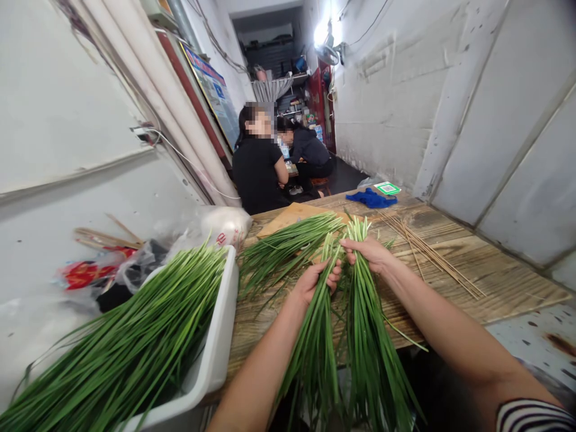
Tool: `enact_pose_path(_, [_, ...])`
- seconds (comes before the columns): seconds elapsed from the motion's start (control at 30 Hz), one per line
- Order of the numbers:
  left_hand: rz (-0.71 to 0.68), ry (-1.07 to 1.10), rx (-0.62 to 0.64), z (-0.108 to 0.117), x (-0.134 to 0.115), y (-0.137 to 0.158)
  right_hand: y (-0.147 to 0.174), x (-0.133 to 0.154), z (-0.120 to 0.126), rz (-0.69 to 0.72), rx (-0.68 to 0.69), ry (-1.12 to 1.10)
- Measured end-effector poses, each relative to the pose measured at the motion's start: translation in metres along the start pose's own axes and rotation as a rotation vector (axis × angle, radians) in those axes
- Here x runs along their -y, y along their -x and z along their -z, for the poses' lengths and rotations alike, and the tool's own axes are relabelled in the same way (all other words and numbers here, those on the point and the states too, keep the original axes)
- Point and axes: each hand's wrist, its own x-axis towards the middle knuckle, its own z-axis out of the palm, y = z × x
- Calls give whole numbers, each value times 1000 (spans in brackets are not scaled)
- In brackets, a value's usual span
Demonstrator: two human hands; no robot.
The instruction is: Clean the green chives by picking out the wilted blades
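My left hand (318, 279) is wrapped round a bunch of garlic chives (317, 336), pale stem ends up and green leaves hanging over the table's front edge. Right beside it, my right hand (362, 253) grips a second, thicker bunch of chives (366, 336) just below its white ends. The two bunches nearly touch at the top. Behind my left hand, a loose pile of chives (288, 243) lies on the wooden table (256, 327). Many more chives (148, 324) fill a white plastic tub (220, 336) at my left.
Several thin wooden sticks (432, 258) lie on the table's right. A blue cloth (371, 198) and a green QR-code card (387, 188) are at the far edge. Plastic bags (216, 225) crowd behind the tub. Two people (258, 162) sit beyond the table.
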Motion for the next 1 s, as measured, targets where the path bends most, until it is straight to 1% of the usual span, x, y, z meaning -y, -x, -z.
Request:
enact_pose_path(0.17, [-40, 28, 47, 2, 0, 0, 0, 0, -1, 2, -27, 9])
enact_pose_path(0.27, [-59, 2, 56, 1, 0, 0, 0, 0, -1, -1, -29, 25])
enact_pose_path(0.4, [-128, -134, 48, 1, 1, -2, 1, 0, 0, 13, -48, 66])
enact_pose_path(0.53, [-182, -262, 40, 3, 3, -5, 1, 1, 0, 34, -2, 73])
enact_pose_path(0.67, [-217, -332, -10, 1, 3, -6, 1, 1, 0, 50, -8, 78])
enact_pose_path(0.8, [-291, -410, -81, -3, 5, -6, -1, -1, 0, 39, -35, 75])
enact_pose_path(0.9, [-358, -490, -128, -3, 7, -7, -1, -1, 0, 54, -19, 36])
enact_pose_path(1.0, [-439, -580, -211, -5, 10, -8, 0, 0, 0, 59, 0, 24])
